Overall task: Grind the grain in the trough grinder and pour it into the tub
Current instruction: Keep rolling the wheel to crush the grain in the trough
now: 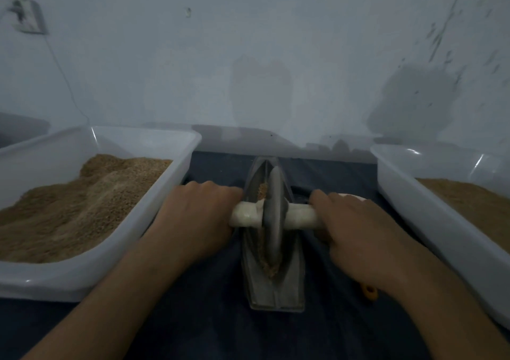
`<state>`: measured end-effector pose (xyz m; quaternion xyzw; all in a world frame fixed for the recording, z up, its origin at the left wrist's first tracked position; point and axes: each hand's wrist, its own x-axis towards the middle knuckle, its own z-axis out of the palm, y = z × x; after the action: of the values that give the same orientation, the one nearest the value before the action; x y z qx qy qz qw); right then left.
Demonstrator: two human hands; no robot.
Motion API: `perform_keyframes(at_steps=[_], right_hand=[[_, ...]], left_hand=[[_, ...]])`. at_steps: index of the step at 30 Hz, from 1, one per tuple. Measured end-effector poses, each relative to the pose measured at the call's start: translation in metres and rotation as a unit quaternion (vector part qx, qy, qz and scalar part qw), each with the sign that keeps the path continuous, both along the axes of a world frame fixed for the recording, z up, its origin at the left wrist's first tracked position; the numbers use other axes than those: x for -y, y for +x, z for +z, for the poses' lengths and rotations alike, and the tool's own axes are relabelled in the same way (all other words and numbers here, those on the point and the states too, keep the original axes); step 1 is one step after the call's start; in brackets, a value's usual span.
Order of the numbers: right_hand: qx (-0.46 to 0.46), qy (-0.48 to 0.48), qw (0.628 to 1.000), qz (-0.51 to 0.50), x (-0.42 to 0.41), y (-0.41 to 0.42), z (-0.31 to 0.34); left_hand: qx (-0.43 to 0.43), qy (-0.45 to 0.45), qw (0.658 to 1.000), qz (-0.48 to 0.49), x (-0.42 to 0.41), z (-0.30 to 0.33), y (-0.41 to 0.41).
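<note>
The fingers (218, 187) of the left hand (193, 216) curl down over the left end of the pale handle (245, 216), and those of the right hand (356, 230) wrap the right end in the same way, knuckles up; the fingertips themselves are tucked under and out of sight. Between the two hands the handle runs through the middle of a dark grinding wheel (273, 216), which stands on edge in the groove of the trough (276, 288). The grain (269, 270) lies in that groove, a thin line of it showing both ahead of the wheel and behind it.

To grind well, I judge that both hands should press down evenly, so the wheel stays upright and does not lean against one wall of the trough. Long rolling strokes from the near end to the far end would carry the wheel over all the grain, not only the middle part. The trough is narrow and sits on a dark cloth (209, 332) over the worktop, so a sideways shove could tip or slide it; pushing straight along its length seems safer.

A white tub (171, 191) heaped with brown meal (69, 210) stands just left of the trough, and a second tub (414, 208) with a lower layer stands to the right. Which one takes the pour cannot be told. Nothing is ready to pour yet, as coarse grain is visible in the groove.
</note>
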<state>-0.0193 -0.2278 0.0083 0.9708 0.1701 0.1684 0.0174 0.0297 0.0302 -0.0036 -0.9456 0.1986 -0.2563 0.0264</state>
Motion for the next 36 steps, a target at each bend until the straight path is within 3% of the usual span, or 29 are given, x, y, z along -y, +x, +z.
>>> perform_keyframes(at_steps=[8,14,19,23,27,32,36], right_hand=[[0.083,-0.032,0.994,-0.056,-0.017,0.05,-0.007],[0.054,-0.014,0.998,-0.011,-0.004,0.024,-0.009],[-0.057,-0.063,0.995,-0.05,-0.009,0.03,0.024],[-0.03,-0.106,0.99,-0.089,-0.018,0.075,0.022],[-0.03,-0.039,0.991,-0.124,-0.018,0.113,0.014],[0.032,-0.035,0.993,-0.104,-0.012,0.099,-0.001],[0.156,-0.087,0.984,0.02,0.001,0.056,-0.01]], left_hand=[[0.023,-0.029,0.997,0.074,0.013,-0.009,0.033],[0.02,-0.006,0.999,0.039,0.009,-0.008,0.012],[0.004,0.006,0.999,0.05,0.011,-0.004,0.004],[-0.034,-0.015,0.995,0.092,0.019,0.0,0.033],[-0.006,0.01,0.993,0.119,0.03,0.01,0.062],[0.007,0.004,0.995,0.101,0.03,0.007,0.047],[-0.009,-0.009,1.0,0.028,0.005,-0.008,0.002]])
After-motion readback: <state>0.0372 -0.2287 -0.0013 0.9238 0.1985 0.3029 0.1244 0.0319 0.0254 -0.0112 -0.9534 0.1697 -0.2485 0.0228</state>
